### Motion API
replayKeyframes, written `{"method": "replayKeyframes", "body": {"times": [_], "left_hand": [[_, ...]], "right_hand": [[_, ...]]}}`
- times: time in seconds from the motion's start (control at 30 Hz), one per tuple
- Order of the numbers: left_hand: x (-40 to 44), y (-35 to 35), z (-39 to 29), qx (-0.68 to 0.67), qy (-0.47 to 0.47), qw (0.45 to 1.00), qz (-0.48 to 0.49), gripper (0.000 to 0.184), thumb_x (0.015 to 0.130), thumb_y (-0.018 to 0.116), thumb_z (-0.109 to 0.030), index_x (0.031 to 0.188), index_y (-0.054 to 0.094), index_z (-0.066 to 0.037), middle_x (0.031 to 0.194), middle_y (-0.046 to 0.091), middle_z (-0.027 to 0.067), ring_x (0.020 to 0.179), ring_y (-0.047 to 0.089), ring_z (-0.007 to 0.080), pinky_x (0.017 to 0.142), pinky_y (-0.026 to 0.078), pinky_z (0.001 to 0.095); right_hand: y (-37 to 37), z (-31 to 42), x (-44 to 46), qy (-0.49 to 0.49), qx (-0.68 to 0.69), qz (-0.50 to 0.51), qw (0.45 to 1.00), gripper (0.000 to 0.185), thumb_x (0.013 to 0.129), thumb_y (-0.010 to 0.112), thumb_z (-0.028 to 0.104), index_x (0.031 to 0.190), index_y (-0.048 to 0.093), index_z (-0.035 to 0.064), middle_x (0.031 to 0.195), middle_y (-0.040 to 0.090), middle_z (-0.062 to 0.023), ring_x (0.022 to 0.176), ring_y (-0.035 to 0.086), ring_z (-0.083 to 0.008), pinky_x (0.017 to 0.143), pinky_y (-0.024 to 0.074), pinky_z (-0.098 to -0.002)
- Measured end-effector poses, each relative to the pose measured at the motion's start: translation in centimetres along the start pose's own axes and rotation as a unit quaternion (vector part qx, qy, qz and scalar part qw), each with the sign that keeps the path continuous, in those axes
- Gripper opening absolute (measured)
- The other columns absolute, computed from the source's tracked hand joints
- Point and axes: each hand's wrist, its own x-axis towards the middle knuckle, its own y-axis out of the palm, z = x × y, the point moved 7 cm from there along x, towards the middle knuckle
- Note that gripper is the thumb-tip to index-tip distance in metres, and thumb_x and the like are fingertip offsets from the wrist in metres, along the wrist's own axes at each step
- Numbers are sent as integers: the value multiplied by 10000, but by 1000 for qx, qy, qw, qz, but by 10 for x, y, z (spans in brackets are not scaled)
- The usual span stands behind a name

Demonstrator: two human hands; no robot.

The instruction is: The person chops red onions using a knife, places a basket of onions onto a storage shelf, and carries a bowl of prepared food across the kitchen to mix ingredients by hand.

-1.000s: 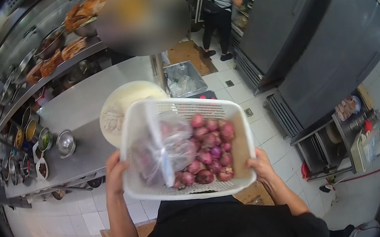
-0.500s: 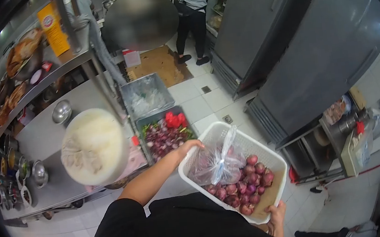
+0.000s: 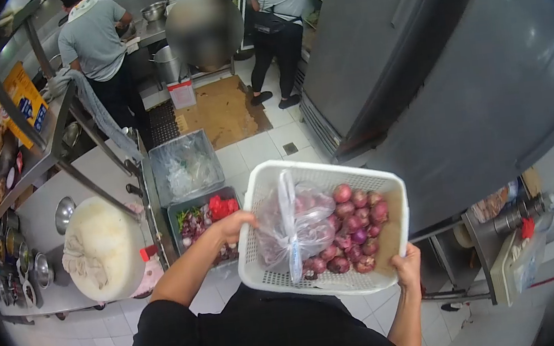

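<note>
Head view: the left hand [image 3: 234, 227] is partly closed on the rim of the white basket [image 3: 332, 175] nearest the round block [image 3: 110, 240]; the right hand [image 3: 407, 266] curls round the far rim. The basket is well apart from the block, its red onions [image 3: 359, 232] loose beyond a knotted clear bag [image 3: 306, 217].

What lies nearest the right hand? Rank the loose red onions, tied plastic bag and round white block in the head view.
1. Loose red onions, right half of the white basket, toward the right hand.
2. Tied plastic bag, left half of the basket.
3. Round white block, far left, on the steel counter.
</note>
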Motion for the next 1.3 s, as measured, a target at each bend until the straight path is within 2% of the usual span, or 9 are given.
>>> {"method": "replayKeyframes", "body": {"times": [0.17,0.53,0.83,0.9,0.93,1.1,1.17,1.23,1.3], "left_hand": [[25,-51,-2,-51,21,997,-52,637,646,583,-72,1269,520,44,1102,651,179,1023,646,336,948,503,503],[86,-189,-125,-242,153,950,-127,564,682,561,-94,1227,523,45,1099,629,166,1008,623,320,922,501,475],[34,-293,-165,-301,194,904,-234,640,643,557,-138,1258,514,33,1130,621,192,1056,608,356,992,465,501],[30,-320,-179,-308,251,882,-252,645,667,556,-94,1290,460,41,1138,593,192,1049,594,364,959,479,519],[16,-344,-179,-316,262,878,-246,662,662,550,-91,1303,452,39,1144,589,187,1048,593,364,957,479,516],[13,-407,-247,-291,311,851,-307,703,631,550,-97,1317,456,29,1144,594,167,1030,592,346,942,486,487],[-7,-455,-254,-313,325,839,-305,677,633,543,-140,1279,488,55,1129,610,200,1006,624,359,913,517,501],[-21,-492,-276,-298,342,827,-334,691,638,544,-158,1296,479,43,1146,601,212,1009,622,371,898,522,516],[-18,-515,-294,-361,354,798,-328,662,653,556,-156,1289,485,18,1071,615,156,982,608,327,880,520,474]], "right_hand": [[45,-10,120,40,-71,101,992,306,664,511,-78,919,677,-40,799,669,-38,636,587,-92,570,452,-236],[292,134,429,-59,-383,225,894,242,754,607,89,963,683,-6,823,686,-75,736,619,-145,705,496,-317],[498,111,526,25,-322,417,850,256,866,700,198,1024,714,-3,864,694,-57,752,628,-138,715,502,-290],[541,95,550,85,-208,478,849,256,877,709,225,1007,720,4,868,704,-55,759,638,-140,730,510,-279],[578,110,546,114,-264,477,830,440,859,732,348,1141,669,16,1004,697,-101,871,649,-167,798,510,-320],[686,67,618,170,-176,552,797,756,788,733,478,1360,484,51,1269,584,-165,1121,597,-249,981,454,-416],[750,62,600,301,-196,600,715,705,765,733,376,1341,502,41,1238,607,-155,1103,611,-273,990,465,-419],[805,69,620,292,-200,579,734,610,740,694,279,1280,547,34,1175,634,-139,1057,629,-271,965,485,-413],[854,96,639,219,-207,620,724,241,757,655,206,959,666,73,875,642,-39,849,626,-161,801,518,-353]]}}
